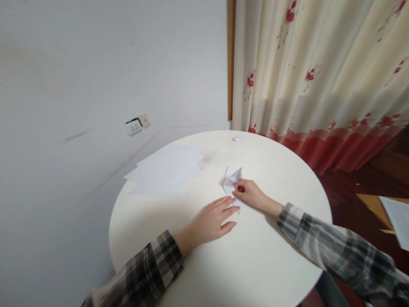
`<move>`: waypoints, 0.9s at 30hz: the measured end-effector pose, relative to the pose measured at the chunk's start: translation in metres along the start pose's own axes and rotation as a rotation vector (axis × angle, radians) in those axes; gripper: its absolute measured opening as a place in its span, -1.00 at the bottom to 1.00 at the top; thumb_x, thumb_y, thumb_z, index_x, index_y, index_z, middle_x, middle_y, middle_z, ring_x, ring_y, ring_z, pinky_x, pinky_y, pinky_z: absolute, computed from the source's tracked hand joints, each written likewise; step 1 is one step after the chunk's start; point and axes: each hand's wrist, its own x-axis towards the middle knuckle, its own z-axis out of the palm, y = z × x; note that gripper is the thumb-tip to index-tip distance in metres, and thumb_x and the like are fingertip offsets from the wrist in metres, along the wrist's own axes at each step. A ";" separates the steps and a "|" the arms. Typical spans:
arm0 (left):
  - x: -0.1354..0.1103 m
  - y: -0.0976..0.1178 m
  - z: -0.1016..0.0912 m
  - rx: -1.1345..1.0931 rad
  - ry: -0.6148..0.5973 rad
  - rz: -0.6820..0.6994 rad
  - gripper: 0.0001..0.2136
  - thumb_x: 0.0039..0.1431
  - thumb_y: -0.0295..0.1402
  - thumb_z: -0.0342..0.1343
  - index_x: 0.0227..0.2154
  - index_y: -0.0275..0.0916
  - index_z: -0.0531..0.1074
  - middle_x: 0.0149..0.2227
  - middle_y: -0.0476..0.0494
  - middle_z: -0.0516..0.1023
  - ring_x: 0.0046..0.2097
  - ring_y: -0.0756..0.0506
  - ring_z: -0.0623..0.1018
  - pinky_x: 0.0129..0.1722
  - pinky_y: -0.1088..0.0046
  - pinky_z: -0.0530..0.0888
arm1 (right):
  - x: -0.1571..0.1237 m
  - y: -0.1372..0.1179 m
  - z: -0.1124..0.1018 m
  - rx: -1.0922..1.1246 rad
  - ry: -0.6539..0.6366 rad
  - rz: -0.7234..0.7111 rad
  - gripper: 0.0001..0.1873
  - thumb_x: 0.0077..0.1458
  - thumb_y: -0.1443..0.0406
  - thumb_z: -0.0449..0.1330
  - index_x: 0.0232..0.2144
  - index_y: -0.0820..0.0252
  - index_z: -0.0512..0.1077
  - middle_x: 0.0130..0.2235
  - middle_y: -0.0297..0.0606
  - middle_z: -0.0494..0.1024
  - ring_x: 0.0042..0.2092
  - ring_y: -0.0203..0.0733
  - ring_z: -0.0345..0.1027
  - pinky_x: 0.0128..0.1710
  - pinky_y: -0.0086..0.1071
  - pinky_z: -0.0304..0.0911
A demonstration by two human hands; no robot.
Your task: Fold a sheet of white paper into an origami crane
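A piece of folded white paper [228, 186] lies on the round white table, with flaps standing up at its far end and a narrow point toward me. My right hand [251, 192] has its fingers curled in a pinch on the paper's right side, near a raised flap. From the left, my left hand [214, 219] reaches over the paper's near end, fingers stretched out and spread, the fingertips resting on or just above it. Part of the near end is hidden under those fingers.
Loose white paper sheets [166, 170] overlap on the left of the table [275, 256]. A small crumpled or folded white paper [237, 139] sits near the far edge. Beyond are a wall with a socket [133, 127] and a flowered curtain [306, 64]. Papers [396, 217] lie lower right.
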 end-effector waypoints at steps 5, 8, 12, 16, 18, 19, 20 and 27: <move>0.001 -0.001 0.000 0.014 -0.020 0.043 -0.66 0.19 -0.29 -0.06 0.00 -0.29 0.27 0.07 -0.20 0.34 0.16 -0.13 0.23 0.14 0.28 0.22 | 0.000 0.001 0.000 0.008 0.001 0.005 -0.92 -0.08 0.40 0.16 -0.57 0.25 0.32 -0.53 -0.37 0.34 -0.50 -0.37 0.17 -0.48 -0.50 0.09; 0.001 -0.002 0.001 0.011 -0.009 0.058 -0.67 0.21 -0.30 -0.08 0.00 -0.31 0.29 0.05 -0.20 0.37 0.16 -0.11 0.24 0.15 0.30 0.22 | 0.001 0.003 0.001 0.003 0.001 -0.014 -0.90 -0.08 0.39 0.15 -0.58 0.24 0.32 -0.53 -0.37 0.33 -0.50 -0.37 0.17 -0.48 -0.50 0.09; 0.000 -0.002 0.002 0.009 -0.002 0.078 -0.68 0.23 -0.30 -0.10 -0.01 -0.31 0.29 0.05 -0.17 0.38 0.15 -0.10 0.26 0.15 0.32 0.24 | 0.001 0.004 0.002 -0.012 0.008 -0.033 -0.90 -0.07 0.39 0.15 -0.58 0.24 0.32 -0.53 -0.38 0.33 -0.50 -0.36 0.17 -0.47 -0.49 0.09; 0.000 -0.002 0.002 0.022 -0.010 0.096 -0.68 0.23 -0.31 -0.12 -0.01 -0.30 0.30 0.06 -0.16 0.37 0.15 -0.10 0.26 0.15 0.32 0.24 | 0.000 0.004 0.002 -0.022 0.015 -0.030 -0.92 -0.08 0.39 0.15 -0.57 0.24 0.33 -0.53 -0.37 0.34 -0.50 -0.36 0.17 -0.47 -0.49 0.09; 0.000 -0.002 0.002 0.031 -0.011 0.107 -0.69 0.24 -0.32 -0.12 -0.01 -0.30 0.31 0.07 -0.17 0.36 0.15 -0.09 0.26 0.15 0.32 0.24 | 0.001 0.005 0.002 -0.019 0.015 -0.034 -0.92 -0.07 0.39 0.15 -0.57 0.24 0.34 -0.53 -0.37 0.34 -0.50 -0.36 0.18 -0.47 -0.49 0.10; 0.000 -0.002 0.002 0.035 -0.012 0.113 -0.69 0.24 -0.32 -0.12 -0.01 -0.30 0.31 0.07 -0.17 0.36 0.15 -0.09 0.27 0.15 0.33 0.24 | 0.001 0.006 0.002 -0.017 0.015 -0.037 -0.92 -0.07 0.38 0.15 -0.57 0.24 0.34 -0.52 -0.37 0.35 -0.50 -0.36 0.18 -0.47 -0.49 0.10; 0.000 -0.002 0.003 0.039 -0.011 0.119 -0.69 0.24 -0.33 -0.12 -0.02 -0.30 0.32 0.07 -0.18 0.36 0.15 -0.09 0.27 0.14 0.33 0.25 | 0.001 0.006 0.002 -0.014 0.014 -0.040 -0.92 -0.07 0.38 0.15 -0.57 0.24 0.35 -0.52 -0.36 0.35 -0.49 -0.36 0.18 -0.46 -0.49 0.10; 0.000 -0.001 0.001 0.023 0.028 0.132 -0.73 0.22 -0.36 -0.09 -0.07 -0.28 0.37 0.04 -0.20 0.38 0.12 -0.11 0.30 0.11 0.32 0.28 | 0.000 0.004 0.001 -0.016 0.007 -0.021 -0.93 -0.06 0.38 0.16 -0.56 0.25 0.36 -0.51 -0.36 0.37 -0.49 -0.36 0.20 -0.47 -0.49 0.11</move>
